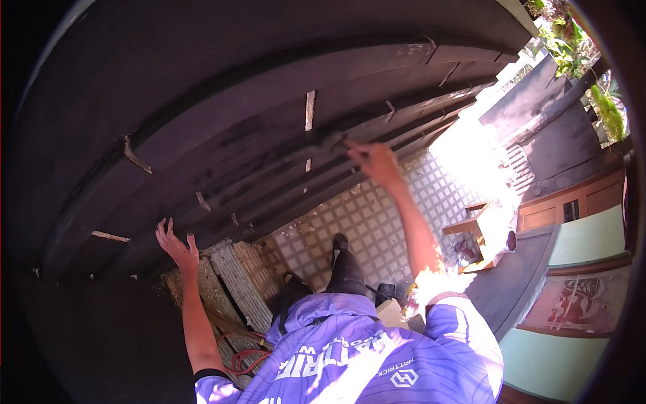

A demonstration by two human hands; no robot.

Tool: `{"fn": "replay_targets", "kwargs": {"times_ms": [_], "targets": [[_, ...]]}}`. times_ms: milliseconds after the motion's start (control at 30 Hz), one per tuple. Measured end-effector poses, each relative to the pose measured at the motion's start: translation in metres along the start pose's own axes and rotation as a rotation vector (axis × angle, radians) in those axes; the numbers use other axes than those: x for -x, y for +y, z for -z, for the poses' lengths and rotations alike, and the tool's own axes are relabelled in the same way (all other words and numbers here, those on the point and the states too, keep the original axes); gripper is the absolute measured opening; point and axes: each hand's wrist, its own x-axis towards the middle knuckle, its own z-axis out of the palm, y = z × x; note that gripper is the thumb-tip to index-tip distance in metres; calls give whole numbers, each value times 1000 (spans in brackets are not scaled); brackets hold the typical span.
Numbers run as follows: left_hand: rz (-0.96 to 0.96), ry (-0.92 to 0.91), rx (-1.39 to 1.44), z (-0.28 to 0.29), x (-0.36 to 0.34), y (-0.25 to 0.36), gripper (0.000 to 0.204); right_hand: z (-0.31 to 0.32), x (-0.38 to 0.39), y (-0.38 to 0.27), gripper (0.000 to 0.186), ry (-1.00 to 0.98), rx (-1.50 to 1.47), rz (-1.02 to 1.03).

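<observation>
A large dark-painted panel with stepped horizontal boards (235,128) fills the upper left, with several short pale scraped or chipped strips across it. My left hand (176,246), its fingers spread and tips darkened, is at the lower boards on the left. My right hand (377,161) reaches to the middle of the boards, fingers partly curled around a small dark, blurred thing at the fingertips, too indistinct to name.
Below are a patterned tiled floor (437,188), ridged boards (249,296) and a red hose (242,357) by my feet. A wooden item with clutter (471,236) stands at the right, near a wall with wooden trim (585,236). Plants (565,47) show top right.
</observation>
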Motion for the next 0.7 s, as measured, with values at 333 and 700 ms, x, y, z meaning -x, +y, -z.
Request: {"fn": "replay_targets", "kwargs": {"times_ms": [333,700], "targets": [[98,-111,-44,21,-7,16,63,-24,4,-15,22,88,180,-113],[320,11,93,44,28,123,69,49,10,101,28,125,192,-272]]}}
